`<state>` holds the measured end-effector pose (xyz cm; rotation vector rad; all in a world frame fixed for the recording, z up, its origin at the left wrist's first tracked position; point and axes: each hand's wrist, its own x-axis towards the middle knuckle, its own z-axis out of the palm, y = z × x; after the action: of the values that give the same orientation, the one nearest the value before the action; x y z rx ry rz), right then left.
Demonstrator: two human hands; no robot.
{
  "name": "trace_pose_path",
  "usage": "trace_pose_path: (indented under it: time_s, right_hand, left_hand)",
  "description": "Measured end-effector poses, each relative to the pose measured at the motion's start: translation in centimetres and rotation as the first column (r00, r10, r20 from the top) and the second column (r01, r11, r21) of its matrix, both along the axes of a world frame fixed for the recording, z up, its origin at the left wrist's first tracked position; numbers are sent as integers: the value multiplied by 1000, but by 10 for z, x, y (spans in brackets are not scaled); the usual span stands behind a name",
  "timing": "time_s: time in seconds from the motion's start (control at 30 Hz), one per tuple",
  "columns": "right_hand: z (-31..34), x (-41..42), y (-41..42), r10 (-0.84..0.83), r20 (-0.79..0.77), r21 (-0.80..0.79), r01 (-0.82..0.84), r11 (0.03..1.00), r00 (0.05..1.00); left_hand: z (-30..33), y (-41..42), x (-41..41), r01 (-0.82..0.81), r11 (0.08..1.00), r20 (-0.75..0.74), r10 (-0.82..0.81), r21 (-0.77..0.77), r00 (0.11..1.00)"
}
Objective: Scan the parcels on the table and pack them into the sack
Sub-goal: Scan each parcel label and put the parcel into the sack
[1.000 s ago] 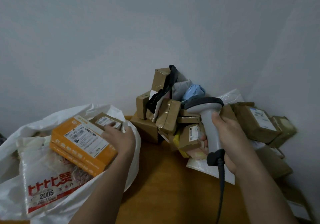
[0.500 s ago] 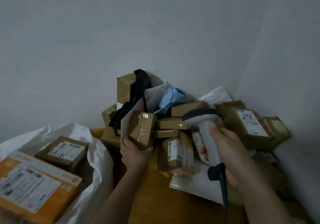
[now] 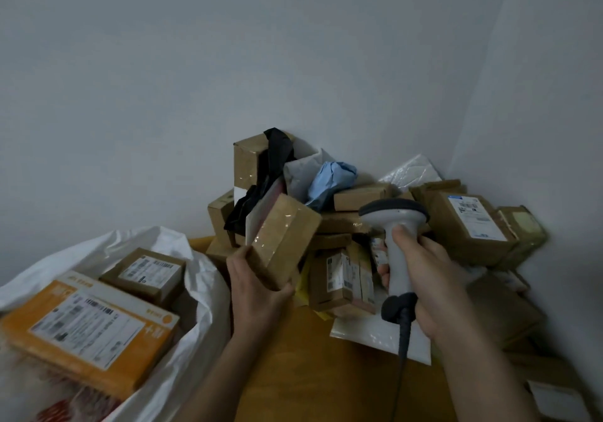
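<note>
A taped brown cardboard parcel [image 3: 284, 242] was held tilted above the wooden surface [image 3: 313, 366], its lower end gripped by the left hand [image 3: 256, 286]: thumb on the left face, fingers [image 3: 283, 289] curled round the bottom right corner. Just beyond those fingers stood a small labelled box [image 3: 337, 279], and behind it rose the heap of parcels [image 3: 355, 203] stacked into the wall corner, with a black wrap [image 3: 275, 155], a grey mailer [image 3: 301, 172] and a crumpled blue bag [image 3: 331, 181] on top. To the right of the held parcel, the right hand [image 3: 424, 278] clasped the handle of a grey barcode scanner [image 3: 396, 235], fingers wrapped round it, head pointing away, its cable [image 3: 403, 346] hanging down over a white poly mailer [image 3: 368, 332]. Left of the left hand lay the open white sack [image 3: 202, 294], holding an orange labelled box [image 3: 88, 327] and a brown labelled box [image 3: 146, 273].
</note>
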<state>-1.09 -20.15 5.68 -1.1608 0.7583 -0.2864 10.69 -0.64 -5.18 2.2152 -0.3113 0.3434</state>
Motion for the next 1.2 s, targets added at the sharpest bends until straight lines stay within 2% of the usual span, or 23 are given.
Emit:
trace_pose_path:
  time_s: [0.1, 0.23, 0.33, 0.47, 0.6, 0.67, 0.7, 0.77, 0.8, 0.83, 0.9, 0.97, 1.03, 1.1, 1.2]
  right_hand:
    - [-1, -3, 20, -42, 29, 41, 41, 998, 999]
    - [-4, -5, 48, -56, -20, 18, 56, 998, 998]
    - [-7, -7, 70, -70, -28, 65, 71, 995, 997]
    - [-7, -10, 97, -76, -2, 89, 76, 993, 997]
    - [-12, -13, 106, -151, 3, 41, 151, 988, 988]
    - [-14, -14, 105, -151, -17, -30, 151, 988, 988]
    - [-15, -14, 104, -140, -23, -69, 138, 988, 990]
    - [-13, -16, 101, -97, -53, -152, 88, 984, 994]
    - [-10, -17, 101, -56, -60, -181, 44, 982, 997]
    - [-7, -20, 101, -5, -54, -198, -5, 980, 999]
    - [0, -23, 102, 91, -22, -215, -94, 972, 996]
    - [0, -24, 102, 158, -37, -285, -162, 945, 987]
    - [0, -24, 103, 191, -57, -343, -199, 918, 980]
    - [1, -23, 104, 181, -48, -352, -186, 917, 982]
    - [4, -23, 104, 137, -46, -368, -144, 919, 990]
  left_hand:
    - [6, 16, -10, 136, 982, 201, -161, 131, 966]
    - [7, 41, -13, 204, 923, 418, -335, 327, 844]
    - [8, 59, -13, 234, 885, 518, -430, 402, 739]
    - [8, 75, -14, 280, 844, 575, -521, 458, 631]
    - [12, 88, -18, 336, 814, 550, -572, 475, 608]
    - [19, 91, -23, 382, 847, 467, -525, 370, 711]
    - [25, 91, -25, 397, 883, 381, -467, 250, 798]
    - [38, 92, -24, 371, 927, 89, -365, -56, 927]
    - [46, 93, -22, 342, 924, -75, -359, -171, 930]
    - [50, 96, -17, 332, 905, -236, -395, -265, 888]
    - [56, 105, -8, 316, 808, -487, -561, -497, 669]
    - [57, 114, -5, 281, 718, -578, -685, -637, 443]
    - [57, 119, -8, 304, 687, -599, -725, -660, 339]
    - [56, 119, -14, 302, 712, -616, -701, -634, 358]
    - [58, 115, -22, 177, 798, -647, -578, -576, 498]
